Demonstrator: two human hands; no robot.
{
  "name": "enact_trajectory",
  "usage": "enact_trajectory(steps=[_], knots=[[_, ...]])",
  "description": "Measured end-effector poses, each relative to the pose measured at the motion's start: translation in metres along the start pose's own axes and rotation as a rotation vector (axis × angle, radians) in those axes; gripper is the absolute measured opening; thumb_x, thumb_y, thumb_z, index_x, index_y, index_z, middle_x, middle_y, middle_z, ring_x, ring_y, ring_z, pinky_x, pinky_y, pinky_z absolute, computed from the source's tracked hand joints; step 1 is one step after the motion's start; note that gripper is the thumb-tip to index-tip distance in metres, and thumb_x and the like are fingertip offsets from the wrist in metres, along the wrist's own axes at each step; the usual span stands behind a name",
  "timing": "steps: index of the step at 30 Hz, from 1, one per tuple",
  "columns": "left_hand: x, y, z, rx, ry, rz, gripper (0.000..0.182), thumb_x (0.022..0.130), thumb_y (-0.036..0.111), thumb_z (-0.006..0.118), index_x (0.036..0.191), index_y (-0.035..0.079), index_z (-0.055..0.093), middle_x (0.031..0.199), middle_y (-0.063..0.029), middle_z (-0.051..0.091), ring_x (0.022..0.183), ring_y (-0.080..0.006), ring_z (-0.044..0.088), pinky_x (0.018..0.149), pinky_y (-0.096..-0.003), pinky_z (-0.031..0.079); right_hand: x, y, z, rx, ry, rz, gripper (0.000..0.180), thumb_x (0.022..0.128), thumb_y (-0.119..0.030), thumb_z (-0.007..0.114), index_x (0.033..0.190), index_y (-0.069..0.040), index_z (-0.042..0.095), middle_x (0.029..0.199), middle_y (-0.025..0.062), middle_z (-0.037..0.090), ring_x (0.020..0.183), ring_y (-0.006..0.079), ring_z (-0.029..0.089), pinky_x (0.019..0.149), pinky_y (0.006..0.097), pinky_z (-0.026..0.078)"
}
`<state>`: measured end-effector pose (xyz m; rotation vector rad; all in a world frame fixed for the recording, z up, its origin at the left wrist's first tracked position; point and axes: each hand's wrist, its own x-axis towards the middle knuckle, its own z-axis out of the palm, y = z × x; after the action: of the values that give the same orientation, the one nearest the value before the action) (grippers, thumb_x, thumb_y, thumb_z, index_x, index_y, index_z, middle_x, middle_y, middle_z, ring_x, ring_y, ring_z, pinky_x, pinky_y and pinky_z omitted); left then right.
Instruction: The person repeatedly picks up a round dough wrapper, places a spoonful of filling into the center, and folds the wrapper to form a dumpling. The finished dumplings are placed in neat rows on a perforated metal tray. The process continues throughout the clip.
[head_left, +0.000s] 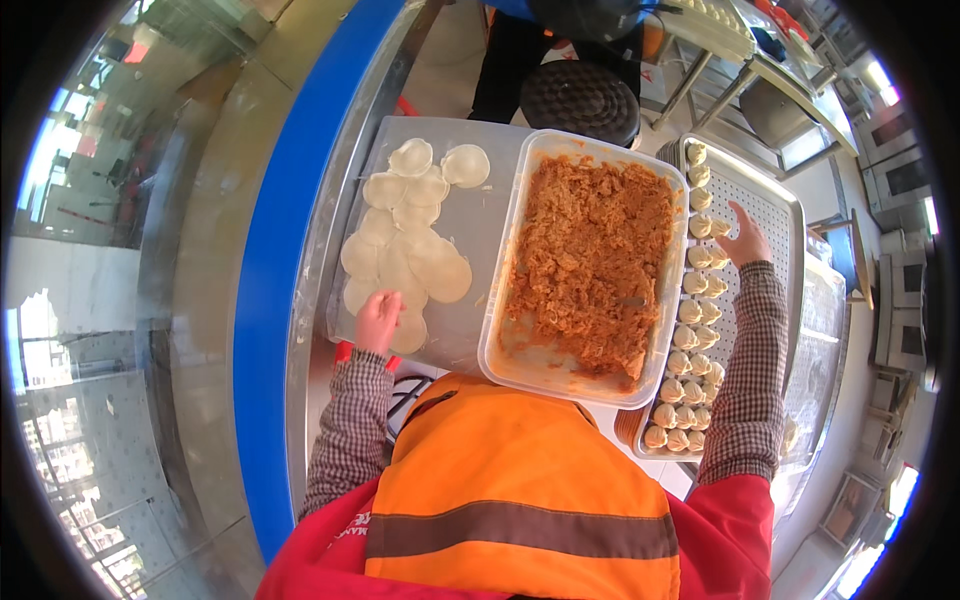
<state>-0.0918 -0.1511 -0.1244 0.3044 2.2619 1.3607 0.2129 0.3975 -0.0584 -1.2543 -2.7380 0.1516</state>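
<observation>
My left hand (380, 321) is over the lower part of a spread of overlapping round dough wrappers (405, 247), its fingers curled at a wrapper; whether it pinches one cannot be told. The wrappers lie on a translucent plastic board (465, 217). Beside them a clear plastic tub (488, 337) holds orange-brown minced filling (592, 262), with a dark utensil tip showing in it. My right hand (745, 238) is over a perforated metal tray (765, 202), thumb and fingers apart, its fingertips at a pleated bun (720, 227). Rows of similar buns (686, 364) line the tray's left side.
Past the board stands a round black stool (580, 101), with a person's dark-clad legs (506, 67) behind it. A blue edge strip (277, 247) runs along the left. Metal tables (795, 82) stand at the upper right. A translucent container (817, 337) lies right of the tray.
</observation>
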Motion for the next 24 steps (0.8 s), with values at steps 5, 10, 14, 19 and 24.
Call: enact_trajectory(steps=[5,10,14,19,24], knots=[[0.081,0.014,0.023,0.528,-0.067,0.467,0.022,0.079,0.008,0.066,0.100,0.003,0.064,0.091,-0.0111,0.065,0.079,-0.0231,0.062,0.072,-0.0329,0.051,-0.064,-0.078,-0.051,0.308,-0.130,0.101,0.041,0.081,-0.018,0.070,0.120,-0.014,0.060,0.105,0.0068,0.067,0.079,0.0170,0.066,0.073,0.0297,0.055],[0.128,0.033,0.055,0.806,-0.273,0.740,0.025,0.074,0.002,0.061,0.098,0.006,0.066,0.099,-0.0136,0.063,0.096,-0.0326,0.056,0.085,-0.0387,0.047,-0.138,-0.137,-0.052,0.540,-0.291,-0.030,0.033,0.082,-0.009,0.064,0.115,-0.005,0.061,0.092,0.0088,0.068,0.076,0.0175,0.067,0.070,0.0290,0.055],[0.147,0.032,0.066,1.022,-0.399,0.700,0.017,0.077,0.004,0.057,0.092,0.007,0.065,0.092,-0.0136,0.061,0.092,-0.0333,0.056,0.080,-0.0421,0.048,-0.166,-0.160,-0.035,0.633,-0.296,0.063,0.035,0.085,-0.014,0.064,0.118,-0.004,0.058,0.091,0.0092,0.068,0.077,0.0192,0.067,0.071,0.0301,0.054],[0.148,0.034,0.067,1.006,-0.436,0.636,0.010,0.077,0.005,0.057,0.084,0.007,0.064,0.091,-0.0133,0.061,0.091,-0.0329,0.056,0.077,-0.0430,0.048,-0.171,-0.191,-0.024,0.693,-0.188,0.200,0.035,0.087,-0.020,0.064,0.118,-0.006,0.057,0.090,0.0102,0.068,0.080,0.0216,0.066,0.072,0.0325,0.052],[0.137,0.036,0.068,1.026,-0.319,0.641,0.009,0.077,0.005,0.058,0.083,0.008,0.063,0.086,-0.0121,0.060,0.087,-0.0321,0.057,0.075,-0.0428,0.048,-0.167,-0.200,-0.018,0.609,-0.190,0.139,0.024,0.088,-0.019,0.060,0.109,-0.006,0.061,0.078,0.0130,0.064,0.074,0.0265,0.064,0.066,0.0351,0.051]])
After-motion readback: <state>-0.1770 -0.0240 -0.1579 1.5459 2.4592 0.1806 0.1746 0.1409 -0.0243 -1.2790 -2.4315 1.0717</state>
